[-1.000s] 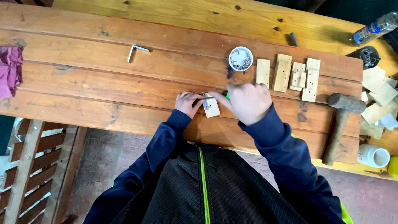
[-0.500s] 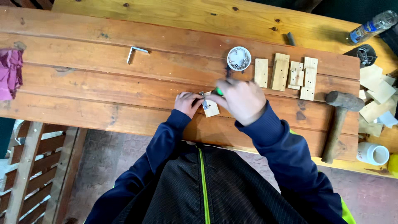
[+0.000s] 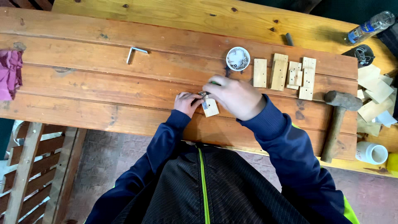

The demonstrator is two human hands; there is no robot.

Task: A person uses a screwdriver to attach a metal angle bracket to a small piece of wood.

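A long wooden worktop point(image 3: 103, 79) of reddish planks fills the view, with a paler plank behind it. The person leans over it in a dark jacket with blue sleeves. A hammer point(image 3: 336, 120) with a wooden handle lies at the right end of the worktop, its head pointing away from the person. Beyond it, a heap of pale wood offcuts point(image 3: 375, 97) sits at the far right edge, with a white tub point(image 3: 372, 153) below them and a plastic bottle point(image 3: 370, 27) lying at the upper right. A purple rag point(image 3: 9, 74) hangs at the left edge.

A row of small wooden blocks point(image 3: 286, 74) lies side by side past the hands, and just left of them stands a small round white container point(image 3: 238, 58) holding metal bits. A metal angle bracket point(image 3: 134, 52) lies well apart, toward the left.

The right hand point(image 3: 236, 96) is curled over something with a green tip, its fingers closed; what they grip is mostly hidden. The left hand point(image 3: 187, 103) has its fingers pinched on a small metal piece at the top of a small wooden block point(image 3: 210, 108), which lies flat on the worktop between both hands, near the front edge.
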